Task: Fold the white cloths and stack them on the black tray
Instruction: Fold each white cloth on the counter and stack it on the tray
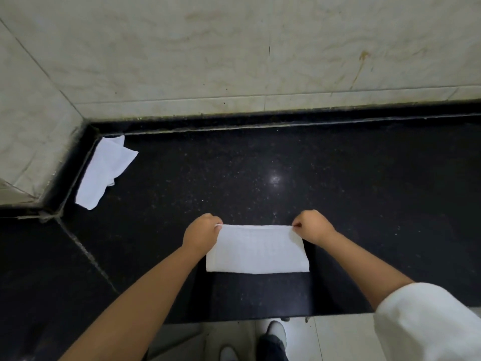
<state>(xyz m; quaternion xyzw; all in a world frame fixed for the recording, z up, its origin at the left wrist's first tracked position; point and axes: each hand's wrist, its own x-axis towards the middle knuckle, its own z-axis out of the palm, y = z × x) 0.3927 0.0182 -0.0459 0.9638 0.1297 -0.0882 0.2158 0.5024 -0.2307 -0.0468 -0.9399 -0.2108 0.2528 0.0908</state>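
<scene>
A white cloth lies folded into a flat rectangle on the black speckled countertop, near its front edge. My left hand pinches the cloth's far left corner. My right hand pinches its far right corner. A second white cloth lies loosely rumpled at the back left, against the corner of the wall. No black tray is in view.
Pale marble-patterned wall tiles rise behind the counter and at the left, forming an angled corner. The counter's front edge runs below the cloth. Under it I see pale floor tiles and my shoes.
</scene>
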